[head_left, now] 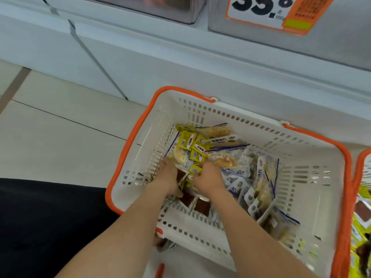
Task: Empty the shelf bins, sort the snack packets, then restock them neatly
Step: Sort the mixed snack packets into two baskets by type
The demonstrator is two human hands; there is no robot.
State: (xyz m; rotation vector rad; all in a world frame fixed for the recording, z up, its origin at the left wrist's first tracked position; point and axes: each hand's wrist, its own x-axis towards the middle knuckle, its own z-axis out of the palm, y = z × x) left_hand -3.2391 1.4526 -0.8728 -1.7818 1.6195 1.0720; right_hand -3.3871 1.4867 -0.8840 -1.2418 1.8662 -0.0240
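Observation:
A white basket with an orange rim (313, 199) stands on the floor below the shelf. Inside lie small yellow snack packets (189, 142), blue-edged clear packets of pale chips (261, 189) and dark brown packets (201, 207). Both my hands reach into the basket's left part. My left hand (167, 177) has its fingers curled into the pile of yellow and brown packets. My right hand (208, 176) grips yellow packets just beside it. The fingertips of both hands are buried among the packets.
A second orange-rimmed basket (361, 177) with yellow and brown packets shows at the right edge. Above are clear shelf bins (160, 9) and an orange price tag (271, 13). The white shelf base (140, 63) runs behind the basket. Tiled floor lies to the left.

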